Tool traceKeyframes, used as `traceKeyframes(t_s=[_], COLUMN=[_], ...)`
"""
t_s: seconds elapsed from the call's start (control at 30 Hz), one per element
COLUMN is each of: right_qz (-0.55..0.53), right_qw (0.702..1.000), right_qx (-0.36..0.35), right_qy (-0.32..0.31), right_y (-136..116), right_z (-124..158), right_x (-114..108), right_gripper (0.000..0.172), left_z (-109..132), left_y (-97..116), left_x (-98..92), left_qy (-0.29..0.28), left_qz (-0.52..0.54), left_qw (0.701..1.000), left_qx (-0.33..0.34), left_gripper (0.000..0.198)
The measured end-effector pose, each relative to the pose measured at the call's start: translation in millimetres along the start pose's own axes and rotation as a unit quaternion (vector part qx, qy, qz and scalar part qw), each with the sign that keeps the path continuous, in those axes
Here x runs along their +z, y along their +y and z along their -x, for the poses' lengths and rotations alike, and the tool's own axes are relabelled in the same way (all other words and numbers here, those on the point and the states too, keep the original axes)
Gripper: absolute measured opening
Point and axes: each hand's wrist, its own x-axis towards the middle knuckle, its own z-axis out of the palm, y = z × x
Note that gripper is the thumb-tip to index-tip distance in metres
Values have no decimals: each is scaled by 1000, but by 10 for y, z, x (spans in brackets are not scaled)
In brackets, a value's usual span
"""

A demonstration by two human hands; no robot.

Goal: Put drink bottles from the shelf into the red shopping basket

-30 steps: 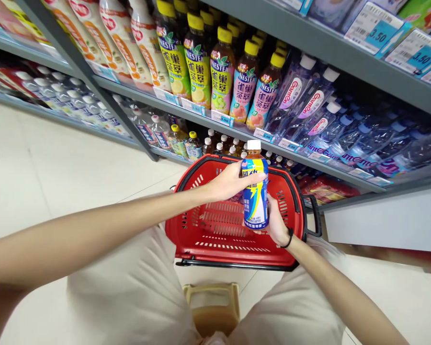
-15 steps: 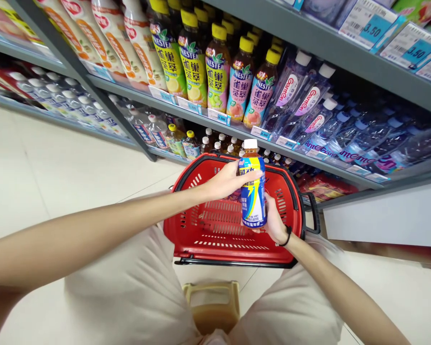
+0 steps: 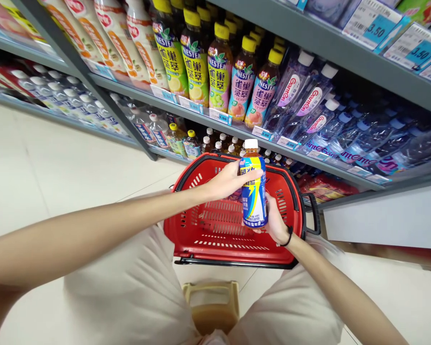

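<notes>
I hold the bottle upright over the red basket — my left hand wraps its shoulder, my right hand apparently cups its base.

Yellow-capped Nestea bottles stand in a row, with clear water bottles just beside them. Price tags on the grey shelf above read 3.50. A tan stool sits on the pale floor.
</notes>
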Motion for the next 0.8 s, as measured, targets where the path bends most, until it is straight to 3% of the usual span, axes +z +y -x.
traceKeyframes(t_s=[0.13, 0.8], right_qz=[10, 14], right_qw=[999, 1000], right_qx=[-43, -13], right_qy=[14, 3], right_y=[-27, -47], right_z=[18, 38], right_x=[51, 21], right_gripper=[67, 68], left_z=[-7, -8], left_y=[-17, -14], left_x=[-7, 23], left_qy=[-1, 25], left_qz=[2, -3], left_qw=[1000, 999], left_qx=[-1, -23], left_gripper=[40, 40])
